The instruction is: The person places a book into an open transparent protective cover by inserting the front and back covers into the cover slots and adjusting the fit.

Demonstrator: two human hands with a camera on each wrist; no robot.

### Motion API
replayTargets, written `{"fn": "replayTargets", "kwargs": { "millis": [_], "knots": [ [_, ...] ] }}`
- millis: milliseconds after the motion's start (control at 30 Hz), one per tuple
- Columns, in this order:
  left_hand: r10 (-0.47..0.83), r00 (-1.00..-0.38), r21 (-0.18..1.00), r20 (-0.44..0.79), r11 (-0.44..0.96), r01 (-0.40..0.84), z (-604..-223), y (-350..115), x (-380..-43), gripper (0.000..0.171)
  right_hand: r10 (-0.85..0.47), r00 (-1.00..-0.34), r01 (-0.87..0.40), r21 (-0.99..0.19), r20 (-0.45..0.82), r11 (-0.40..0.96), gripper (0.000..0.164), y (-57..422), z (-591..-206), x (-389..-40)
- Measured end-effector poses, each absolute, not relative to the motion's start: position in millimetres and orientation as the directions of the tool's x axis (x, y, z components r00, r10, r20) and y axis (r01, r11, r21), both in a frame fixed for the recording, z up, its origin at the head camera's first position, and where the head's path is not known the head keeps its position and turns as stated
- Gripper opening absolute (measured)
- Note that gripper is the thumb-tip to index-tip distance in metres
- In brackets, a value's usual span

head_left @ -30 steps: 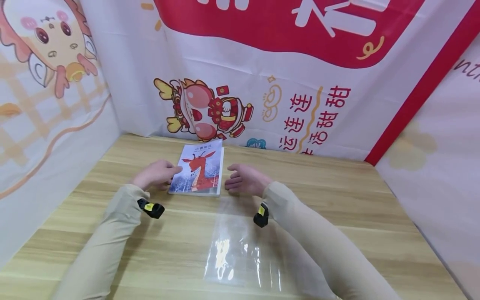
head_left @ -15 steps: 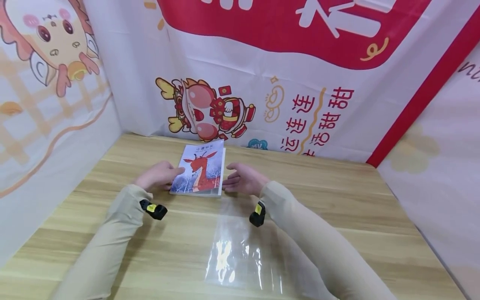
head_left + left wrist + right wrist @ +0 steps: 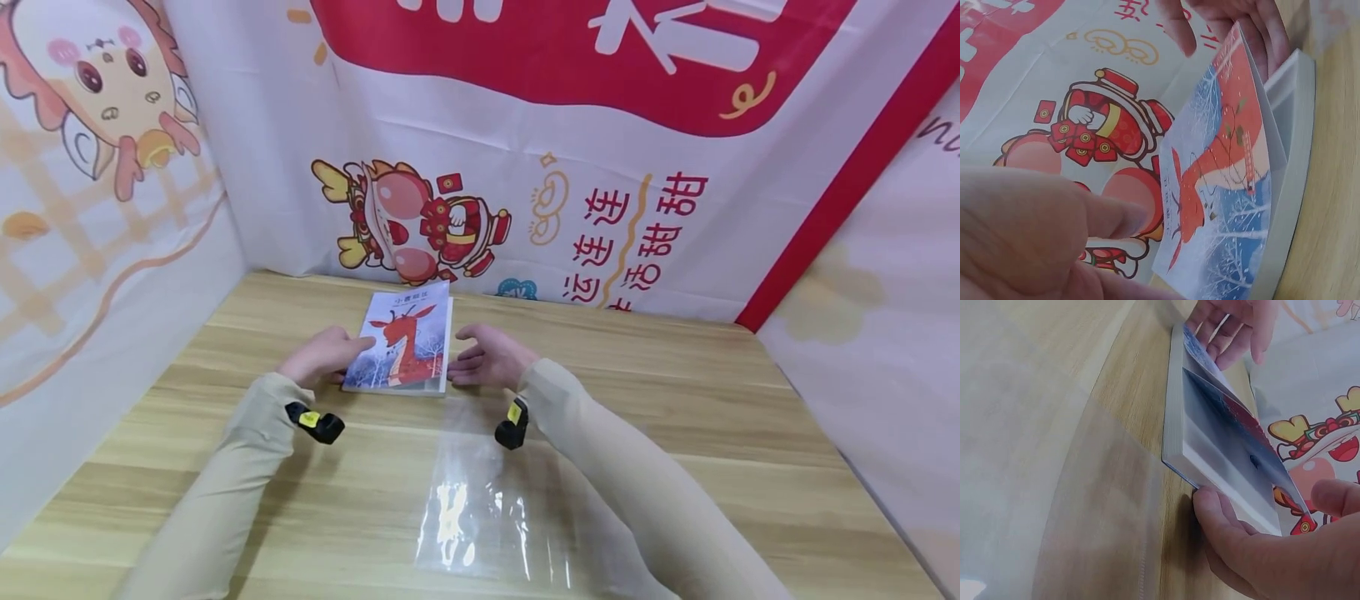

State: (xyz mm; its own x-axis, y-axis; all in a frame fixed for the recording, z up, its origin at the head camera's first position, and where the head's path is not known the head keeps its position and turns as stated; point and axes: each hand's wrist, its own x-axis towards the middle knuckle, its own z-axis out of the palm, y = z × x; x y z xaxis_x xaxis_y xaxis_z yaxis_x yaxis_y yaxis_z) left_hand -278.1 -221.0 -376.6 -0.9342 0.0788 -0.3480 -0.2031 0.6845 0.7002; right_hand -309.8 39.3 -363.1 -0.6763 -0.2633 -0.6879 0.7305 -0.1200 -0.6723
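Note:
A thin paperback book (image 3: 405, 342) lies on the wooden table, a red deer in a snowy wood printed on its front. Its cover (image 3: 1222, 175) stands slightly lifted off the white pages (image 3: 1175, 419). My left hand (image 3: 322, 354) is at the book's left side, fingers by the edge and thumb reaching over the cover. On the opposite side, my right hand (image 3: 491, 357) has its fingertips at the page edge, low near the tabletop. In the right wrist view the right thumb (image 3: 1335, 497) is spread away from the fingers, above the raised cover.
A glossy clear plastic sheet (image 3: 472, 517) lies on the table in front of the book, partly beneath the right forearm. Behind the book hangs a printed cloth (image 3: 480, 117) with red cartoon figures. More printed cloth (image 3: 112, 217) walls the left side.
My right hand has moved slightly left, up to the book's right edge. The left hand stays at the left edge, with the book nearly still.

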Motion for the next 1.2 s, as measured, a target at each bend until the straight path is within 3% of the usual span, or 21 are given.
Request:
{"fn": "replayTargets", "kwargs": {
  "millis": [167, 467, 967, 1200],
  "knots": [
    [0.04, -0.925, 0.759, -0.379, 0.586, -0.285, -378, -221, -277, 0.05, -0.259, -0.665, 0.744, -0.65, -0.7, -0.154, 0.062, 38, -365, -312],
    [0.021, -0.912, 0.758, -0.409, 0.564, -0.327, -377, -216, -279, 0.064, -0.271, -0.664, 0.744, -0.653, -0.697, -0.141, 0.065, 38, -363, -313],
    [0.077, -0.899, 0.87, -0.431, 0.302, -0.391, -383, -221, -283, 0.061, -0.268, -0.682, 0.722, -0.684, -0.681, -0.1, 0.065, 34, -365, -312],
    [0.079, -0.9, 0.898, -0.429, 0.147, -0.415, -394, -218, -289, 0.046, -0.236, -0.694, 0.715, -0.689, -0.68, -0.117, 0.063, 38, -364, -314]
  ]
}}
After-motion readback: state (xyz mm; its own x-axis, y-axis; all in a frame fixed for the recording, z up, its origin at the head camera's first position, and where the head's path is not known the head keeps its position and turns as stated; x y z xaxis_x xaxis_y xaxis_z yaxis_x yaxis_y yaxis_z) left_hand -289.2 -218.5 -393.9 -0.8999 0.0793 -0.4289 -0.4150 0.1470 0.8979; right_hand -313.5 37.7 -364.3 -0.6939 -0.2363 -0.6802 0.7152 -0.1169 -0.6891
